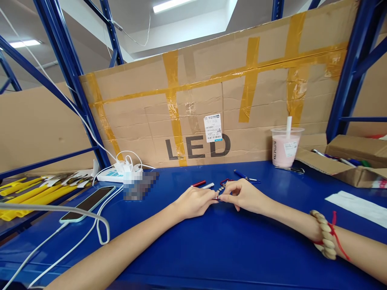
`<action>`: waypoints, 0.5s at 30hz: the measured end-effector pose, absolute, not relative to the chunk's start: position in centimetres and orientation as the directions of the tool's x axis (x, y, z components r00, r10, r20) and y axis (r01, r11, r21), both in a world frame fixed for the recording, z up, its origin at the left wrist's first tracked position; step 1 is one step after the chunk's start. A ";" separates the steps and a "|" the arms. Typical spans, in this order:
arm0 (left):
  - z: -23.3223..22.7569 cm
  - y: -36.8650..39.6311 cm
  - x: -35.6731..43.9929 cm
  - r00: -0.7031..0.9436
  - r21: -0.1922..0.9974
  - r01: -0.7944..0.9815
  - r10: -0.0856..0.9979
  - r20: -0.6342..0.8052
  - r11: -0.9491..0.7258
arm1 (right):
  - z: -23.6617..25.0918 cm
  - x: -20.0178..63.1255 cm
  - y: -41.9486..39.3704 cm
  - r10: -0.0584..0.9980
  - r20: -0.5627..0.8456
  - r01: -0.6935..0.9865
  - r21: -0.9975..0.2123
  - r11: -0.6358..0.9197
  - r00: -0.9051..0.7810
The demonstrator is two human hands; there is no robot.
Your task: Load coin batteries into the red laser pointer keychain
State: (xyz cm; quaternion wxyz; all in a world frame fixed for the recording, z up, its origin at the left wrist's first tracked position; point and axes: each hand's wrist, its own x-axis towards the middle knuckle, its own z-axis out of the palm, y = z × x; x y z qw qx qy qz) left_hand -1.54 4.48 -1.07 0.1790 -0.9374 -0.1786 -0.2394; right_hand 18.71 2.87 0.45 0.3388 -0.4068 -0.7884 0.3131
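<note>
Both hands [218,198] pinching small pen part [219,196]

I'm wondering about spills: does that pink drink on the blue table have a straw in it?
Yes, a white straw stands up out of the pink drink at the back of the table.

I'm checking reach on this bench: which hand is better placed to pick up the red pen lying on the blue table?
Probably the left hand. The red pen lies just beyond its knuckles, while the right hand sits farther off, and both hands pinch a small part.
</note>
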 end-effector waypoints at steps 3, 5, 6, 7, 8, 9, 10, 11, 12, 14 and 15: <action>-1.0 4.5 -1.5 0.823 -0.259 0.419 0.244 0.512 -0.870 | 0.6 18.7 2.9 0.857 0.255 0.418 -0.788 0.453 -0.449; -1.1 4.6 -1.5 0.822 -0.258 0.426 0.252 0.510 -0.867 | 0.7 18.7 3.0 0.857 0.250 0.419 -0.789 0.451 -0.450; -1.1 4.6 -1.5 0.819 -0.254 0.434 0.262 0.510 -0.864 | 0.6 18.8 3.1 0.857 0.252 0.421 -0.786 0.452 -0.450; -1.1 4.6 -1.5 0.815 -0.247 0.446 0.276 0.509 -0.860 | 0.6 18.8 3.2 0.857 0.256 0.424 -0.782 0.456 -0.448; -1.1 4.6 -1.5 0.809 -0.238 0.460 0.293 0.509 -0.855 | 0.5 18.9 3.3 0.856 0.264 0.429 -0.776 0.462 -0.444; -1.0 4.6 -1.5 0.802 -0.228 0.475 0.311 0.509 -0.850 | 0.4 19.0 3.4 0.857 0.278 0.435 -0.768 0.470 -0.435; -1.0 4.5 -1.5 0.796 -0.216 0.488 0.330 0.507 -0.845 | 0.4 19.1 3.5 0.857 0.297 0.444 -0.757 0.480 -0.421; -0.9 4.5 -1.4 0.791 -0.204 0.500 0.349 0.502 -0.841 | 0.4 19.1 3.6 0.856 0.321 0.453 -0.743 0.493 -0.406; -0.9 4.4 -1.3 0.787 -0.192 0.511 0.367 0.495 -0.838 | 0.4 19.2 3.7 0.853 0.347 0.463 -0.727 0.507 -0.390; -0.7 4.3 -1.2 0.774 -0.167 0.539 0.408 0.485 -0.826 | 0.5 19.3 3.7 0.842 0.397 0.483 -0.693 0.536 -0.364; -0.7 4.2 -1.1 0.762 -0.154 0.558 0.431 0.484 -0.815 | 0.6 19.4 3.8 0.836 0.419 0.493 -0.676 0.547 -0.353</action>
